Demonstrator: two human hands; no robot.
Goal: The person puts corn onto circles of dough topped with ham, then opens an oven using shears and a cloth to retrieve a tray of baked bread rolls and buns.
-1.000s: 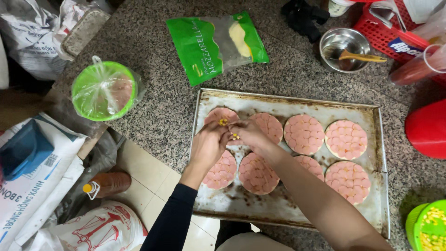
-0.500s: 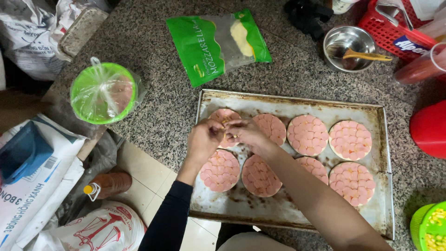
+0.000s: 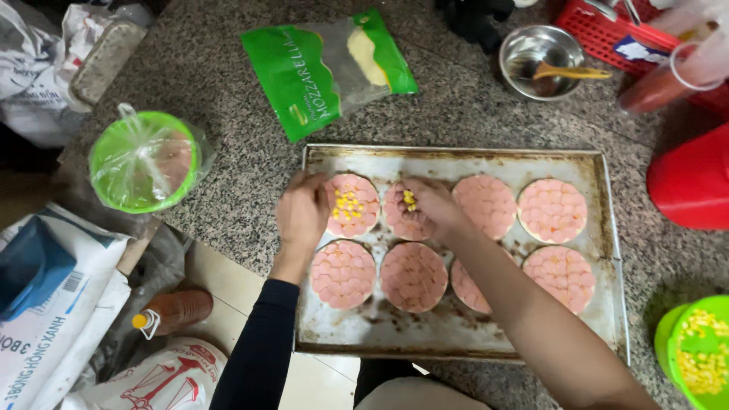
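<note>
Sprinkling corn is what the pictures show: on the baking tray [image 3: 612, 250] sit 8 round bases, each tiled with pink sausage slices in 2 rows of 4. The one in the tray's upper left corner [image 3: 351, 205] carries a small heap of yellow corn kernels [image 3: 348, 203]; the next one along the upper row [image 3: 406, 216] has only a few kernels. The other 6, as far as I can see, bear no corn, so I judge the topping barely begun.

The left hand [image 3: 302, 212] rests at the tray's left rim, fingers loosely curled against the edge of the first base; whether it holds anything I cannot tell. The right hand [image 3: 429, 205] hovers over the second base, fingers pinched together around a few kernels.

Beyond the tray's far edge a green bag of grated cheese [image 3: 326, 68] lies on the speckled stone surface [image 3: 228, 175]; off the tray's near right corner stands a green tub of corn [image 3: 699, 353], and off the far right corner a small steel bowl [image 3: 543, 61].
</note>
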